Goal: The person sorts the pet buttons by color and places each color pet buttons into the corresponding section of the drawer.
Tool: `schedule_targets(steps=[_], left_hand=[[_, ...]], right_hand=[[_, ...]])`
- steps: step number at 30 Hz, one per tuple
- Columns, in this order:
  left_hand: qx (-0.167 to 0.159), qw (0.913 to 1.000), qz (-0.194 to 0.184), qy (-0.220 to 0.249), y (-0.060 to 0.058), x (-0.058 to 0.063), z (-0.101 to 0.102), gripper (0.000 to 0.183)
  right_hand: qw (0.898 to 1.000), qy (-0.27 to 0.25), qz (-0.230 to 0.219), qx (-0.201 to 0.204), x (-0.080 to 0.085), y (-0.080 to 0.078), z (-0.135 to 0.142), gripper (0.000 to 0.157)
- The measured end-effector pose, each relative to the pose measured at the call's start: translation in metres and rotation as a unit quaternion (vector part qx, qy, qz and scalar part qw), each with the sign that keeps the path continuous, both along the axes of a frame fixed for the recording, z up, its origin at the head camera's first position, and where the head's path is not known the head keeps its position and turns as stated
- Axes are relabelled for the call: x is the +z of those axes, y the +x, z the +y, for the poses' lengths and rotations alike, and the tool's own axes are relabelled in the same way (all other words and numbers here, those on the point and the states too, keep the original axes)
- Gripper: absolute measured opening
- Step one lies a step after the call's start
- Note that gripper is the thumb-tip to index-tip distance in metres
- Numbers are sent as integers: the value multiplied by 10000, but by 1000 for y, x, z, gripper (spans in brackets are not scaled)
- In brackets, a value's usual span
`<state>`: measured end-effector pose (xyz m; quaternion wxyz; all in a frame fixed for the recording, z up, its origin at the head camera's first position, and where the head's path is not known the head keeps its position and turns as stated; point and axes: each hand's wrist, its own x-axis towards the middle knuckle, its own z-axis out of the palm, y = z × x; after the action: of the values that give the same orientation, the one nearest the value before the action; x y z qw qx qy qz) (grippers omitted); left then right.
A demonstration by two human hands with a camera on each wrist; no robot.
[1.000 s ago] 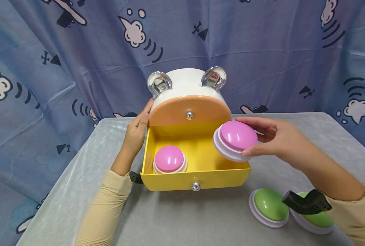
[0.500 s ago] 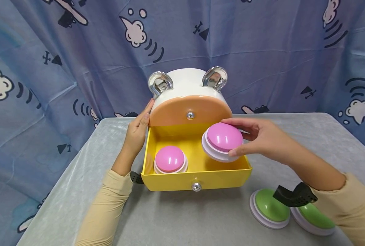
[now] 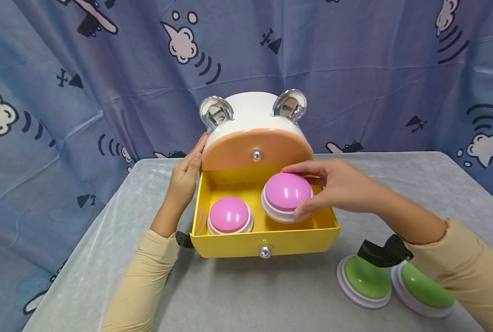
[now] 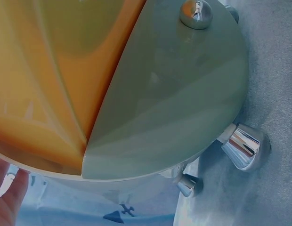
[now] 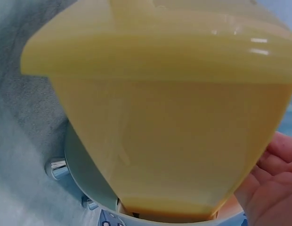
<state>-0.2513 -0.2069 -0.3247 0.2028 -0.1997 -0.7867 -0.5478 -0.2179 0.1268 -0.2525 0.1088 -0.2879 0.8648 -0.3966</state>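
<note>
A round cabinet with a white shell and silver ears stands with its yellow drawer pulled out. My left hand rests against the cabinet's left side with straight fingers. Inside the drawer, at its left, sits a pink push button on a white base. Over the drawer's right half, my right hand holds a second pink push button, slightly tilted, between thumb and fingers. The yellow drawer hides that button in the right wrist view.
Two green push buttons lie side by side on the grey tablecloth at front right, below my right forearm. A blue patterned curtain hangs behind the table. A green panel with a silver knob lies beside the drawer.
My right hand has carried the second pink push button leftward and down, from the drawer's right edge to inside it. The left hand and cabinet stay put.
</note>
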Motion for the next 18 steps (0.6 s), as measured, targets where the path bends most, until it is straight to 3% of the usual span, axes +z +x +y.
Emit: schedule_targets(steps=[18], left_hand=[[10, 10000, 8, 15, 0, -1, 1, 43]], right_hand=[[9935, 699, -173, 879, -2, -12, -21, 74]])
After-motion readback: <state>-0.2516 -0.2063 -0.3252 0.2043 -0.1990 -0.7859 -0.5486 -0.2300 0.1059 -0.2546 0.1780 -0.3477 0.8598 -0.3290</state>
